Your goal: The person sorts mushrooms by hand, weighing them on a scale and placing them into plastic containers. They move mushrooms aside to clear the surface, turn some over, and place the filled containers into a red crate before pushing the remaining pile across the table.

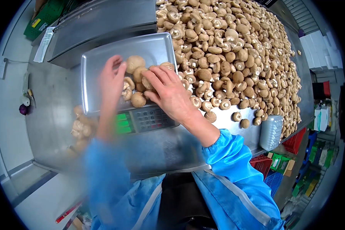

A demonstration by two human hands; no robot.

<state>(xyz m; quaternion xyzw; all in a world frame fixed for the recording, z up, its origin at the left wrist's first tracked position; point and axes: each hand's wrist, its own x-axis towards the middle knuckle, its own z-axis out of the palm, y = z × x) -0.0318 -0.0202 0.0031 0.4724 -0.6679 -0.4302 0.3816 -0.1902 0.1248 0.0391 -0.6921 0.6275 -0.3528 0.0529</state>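
Several brown mushrooms (135,64) lie on the metal pan (92,63) of a scale, whose green display and keypad (151,118) show below it. My right hand (168,90) rests over the mushrooms at the pan's right side, its fingers curved against them; whether it grips one is hidden. On the left of the group is my left hand (112,82), blurred by motion, thumb and fingers apart with nothing seen between them. A smaller group of mushrooms (81,128), partly blurred, lies on the steel table left of the scale.
A large heap of mushrooms (234,50) covers the table at the right. Stacked clear plastic trays (271,132) stand at its near edge. A green crate (44,19) is at the upper left, and a purple item (23,109) lies at the far left.
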